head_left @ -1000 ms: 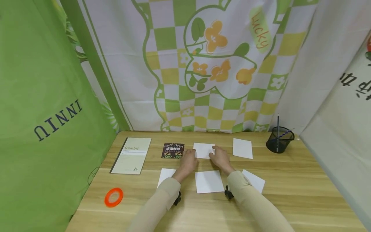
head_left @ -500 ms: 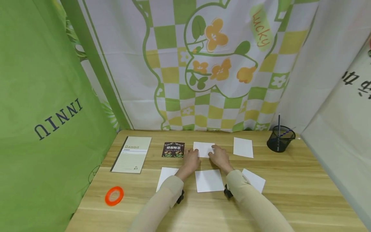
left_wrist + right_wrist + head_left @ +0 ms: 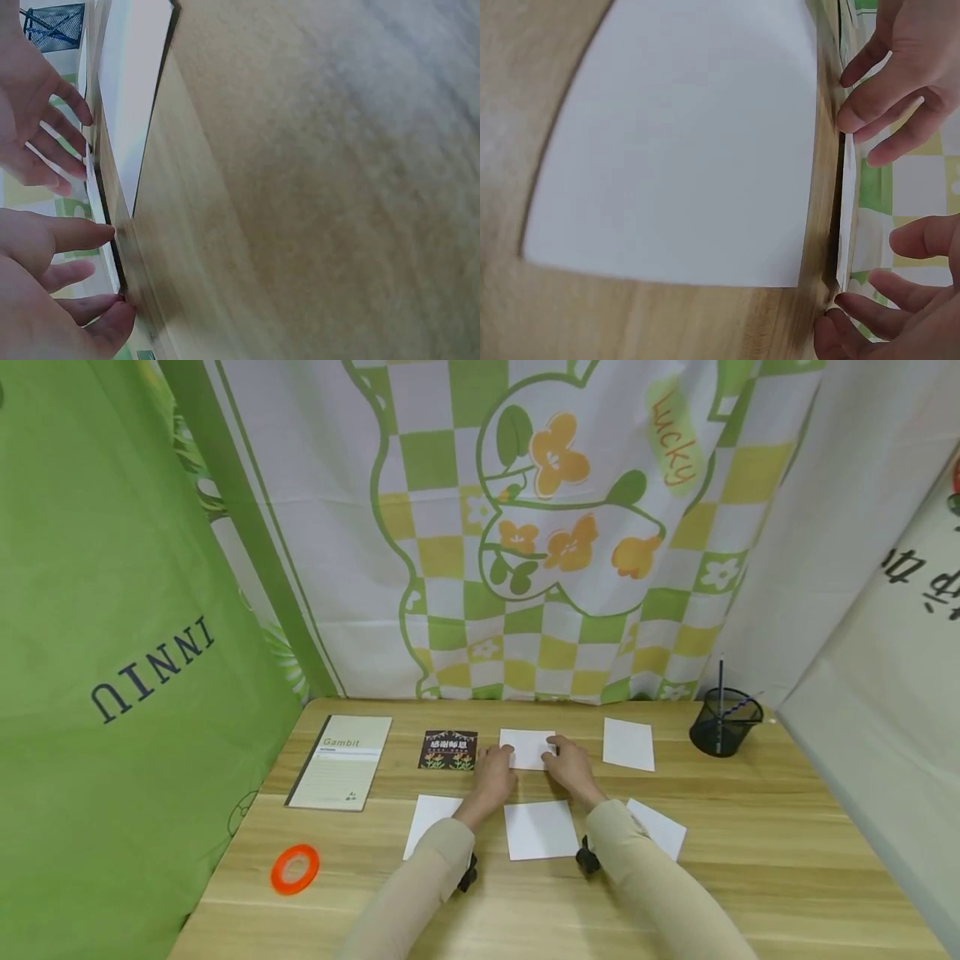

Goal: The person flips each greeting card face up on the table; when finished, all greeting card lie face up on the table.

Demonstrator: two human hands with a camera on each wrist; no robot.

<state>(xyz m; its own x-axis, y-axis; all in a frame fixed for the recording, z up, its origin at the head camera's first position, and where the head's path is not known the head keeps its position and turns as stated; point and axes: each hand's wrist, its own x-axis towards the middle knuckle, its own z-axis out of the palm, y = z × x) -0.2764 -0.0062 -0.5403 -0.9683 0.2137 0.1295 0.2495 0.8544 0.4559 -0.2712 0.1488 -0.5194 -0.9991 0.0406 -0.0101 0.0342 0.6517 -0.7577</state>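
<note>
A white card (image 3: 528,748) lies flat in the back row, between my two hands. My left hand (image 3: 493,777) touches its left side, the thumb at the card's edge. At the opposite edge is my right hand (image 3: 572,770), fingers loosely bent with the tips on or near the card. Edge-on in the right wrist view, the same card (image 3: 846,210) runs between both hands. Nearer me lies another white card (image 3: 542,831), which shows large in that view. A dark printed card (image 3: 447,750) with flowers and characters sits just left of my left hand.
More white cards lie at back right (image 3: 628,745), front left (image 3: 429,822) and front right (image 3: 660,828), the front two partly covered by my sleeves. A notebook (image 3: 339,763), an orange tape roll (image 3: 295,869) and a black mesh pen cup (image 3: 724,723) stand around them.
My left hand has shifted slightly right, its thumb farther onto the left side of the back middle card. The right hand has stayed almost in place, and the cards lie as before.
</note>
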